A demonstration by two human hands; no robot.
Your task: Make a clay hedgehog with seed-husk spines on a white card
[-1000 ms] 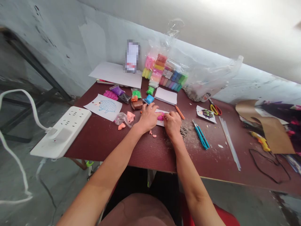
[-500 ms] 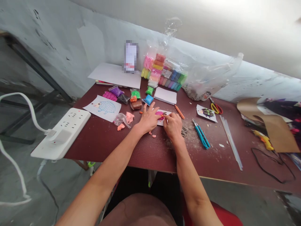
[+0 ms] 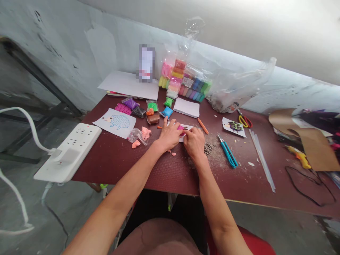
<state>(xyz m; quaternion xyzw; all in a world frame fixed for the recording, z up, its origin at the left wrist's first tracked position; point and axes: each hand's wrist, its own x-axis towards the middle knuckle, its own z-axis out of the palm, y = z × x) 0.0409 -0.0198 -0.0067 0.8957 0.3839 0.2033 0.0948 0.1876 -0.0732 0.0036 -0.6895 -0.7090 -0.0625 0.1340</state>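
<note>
My left hand and my right hand meet over a small white paper card on the dark red table. A bit of pink clay sits on the card between them. My right fingertips pinch at that clay, and my left fingers rest on the card beside it. Left of the hands lie orange clay lumps and a crumpled clear bag. A blue hedgehog drawing lies beyond them.
Clay packets stand at the back, near a paper stack. On the right lie a teal craft knife, metal clips, scissors and clear glue sticks. A power strip sits at the left table edge.
My hands have drawn closer over the card, covering more of it. The pink clay looks slightly smaller in view. The whole scene has shifted slightly as my head moved.
</note>
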